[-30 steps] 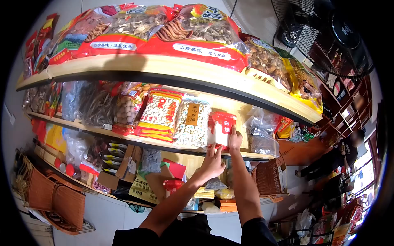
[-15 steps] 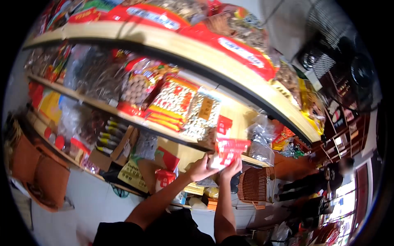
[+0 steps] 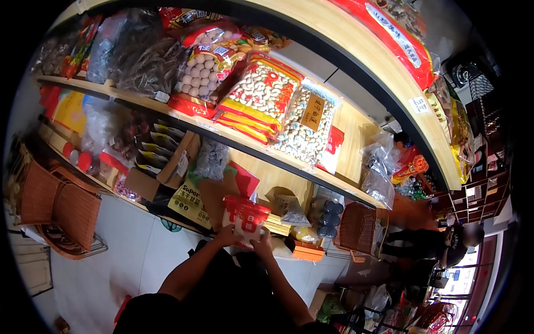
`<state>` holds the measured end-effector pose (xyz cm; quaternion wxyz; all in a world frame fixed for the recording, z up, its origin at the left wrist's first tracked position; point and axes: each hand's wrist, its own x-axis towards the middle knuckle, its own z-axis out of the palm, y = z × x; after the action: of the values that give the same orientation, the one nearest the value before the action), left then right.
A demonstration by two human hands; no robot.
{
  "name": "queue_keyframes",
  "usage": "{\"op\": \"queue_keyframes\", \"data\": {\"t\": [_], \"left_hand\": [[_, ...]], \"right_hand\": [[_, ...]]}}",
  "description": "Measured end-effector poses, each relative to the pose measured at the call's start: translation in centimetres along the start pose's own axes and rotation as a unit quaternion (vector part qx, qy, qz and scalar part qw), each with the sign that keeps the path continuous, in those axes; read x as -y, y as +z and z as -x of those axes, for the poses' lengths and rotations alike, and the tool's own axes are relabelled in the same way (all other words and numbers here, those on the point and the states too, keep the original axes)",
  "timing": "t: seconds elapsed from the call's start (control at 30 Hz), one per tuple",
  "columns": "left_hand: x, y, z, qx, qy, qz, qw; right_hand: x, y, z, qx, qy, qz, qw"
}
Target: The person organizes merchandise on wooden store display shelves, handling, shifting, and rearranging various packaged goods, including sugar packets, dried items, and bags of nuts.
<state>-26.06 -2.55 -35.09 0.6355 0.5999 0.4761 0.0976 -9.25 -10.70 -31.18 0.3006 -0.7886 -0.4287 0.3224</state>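
Red-and-white bag: held before the middle shelf.
Left hand: curled, gripping bag's lower left.
Right hand: curled, gripping bag's lower right.
Cashew pack: on middle shelf.
Person: beyond middle shelf's right end.

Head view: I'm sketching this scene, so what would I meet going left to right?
Red-lidded jars, green pouch, held red-and-white bag, orange box, wicker basket, person in black.
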Motion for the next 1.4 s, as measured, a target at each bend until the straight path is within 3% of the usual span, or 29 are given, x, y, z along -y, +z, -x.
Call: {"op": "queue_keyframes", "data": {"t": [0.1, 0.17, 0.23, 0.3, 0.33, 0.47, 0.53, 0.7, 0.8, 0.87, 0.97, 1.03, 1.1, 1.17, 1.27, 1.37, 1.4], "left_hand": [[0.6, -0.5, 0.3, -0.043, -0.019, -0.046, 0.998], [3.2, 0.3, -1.1, -0.125, 0.020, -0.018, 0.992], [5.0, 0.8, -2.1, -0.159, 0.048, -0.083, 0.983], [4.2, 0.3, -1.7, -0.142, -0.056, -0.061, 0.986], [4.0, 0.4, -1.5, -0.196, -0.044, -0.067, 0.977], [2.3, -0.9, -1.1, -0.148, -0.083, 0.024, 0.985], [3.7, -0.7, -1.6, -0.165, 0.018, -0.029, 0.986], [3.9, -0.4, -2.1, -0.203, 0.042, -0.113, 0.972], [2.9, -1.3, -1.9, -0.125, -0.005, -0.104, 0.987], [3.3, -1.2, -1.8, -0.137, 0.040, -0.095, 0.985], [3.8, -1.4, -2.1, -0.148, 0.103, -0.099, 0.979], [4.6, -1.3, -3.2, -0.107, 0.104, -0.078, 0.986], [5.9, -0.8, -4.0, -0.115, 0.130, -0.075, 0.982], [5.5, -1.0, -3.6, -0.116, 0.156, -0.074, 0.978], [1.8, -1.4, 0.1, -0.186, 0.003, -0.086, 0.979], [4.1, -2.0, -0.8, -0.175, 0.006, -0.126, 0.976], [0.5, -2.9, 0.7, -0.157, -0.057, -0.113, 0.979]], "right_hand": [[0.8, 1.7, -1.6, 0.009, 0.021, 0.049, 0.999], [0.3, 2.5, -3.0, 0.026, 0.046, 0.018, 0.998], [-2.2, 4.3, -4.8, 0.076, -0.020, -0.086, 0.993], [-2.2, 4.1, -4.6, 0.057, -0.037, -0.076, 0.995], [-1.7, 3.7, -4.5, 0.065, -0.024, -0.071, 0.995], [-0.3, 1.7, -3.8, 0.128, 0.040, -0.064, 0.989], [-0.1, 1.0, -2.9, 0.168, 0.066, -0.084, 0.980], [-0.9, -0.4, -1.0, 0.220, 0.131, -0.138, 0.957], [0.2, -1.8, -0.3, 0.195, 0.143, -0.147, 0.959], [1.8, -3.0, -0.6, 0.159, 0.099, -0.143, 0.972], [12.1, -7.9, 0.1, 0.115, 0.007, -0.199, 0.973], [18.7, -11.2, 1.3, 0.090, -0.083, -0.281, 0.952], [26.2, -15.0, 3.3, 0.040, -0.264, -0.246, 0.932], [31.8, -18.0, 6.2, -0.003, -0.421, -0.224, 0.879], [38.5, -21.0, 8.8, 0.096, -0.585, -0.264, 0.761], [42.0, -20.6, 10.4, -0.003, -0.699, -0.314, 0.643], [42.7, -19.9, 10.4, -0.063, -0.729, -0.331, 0.596]]}}
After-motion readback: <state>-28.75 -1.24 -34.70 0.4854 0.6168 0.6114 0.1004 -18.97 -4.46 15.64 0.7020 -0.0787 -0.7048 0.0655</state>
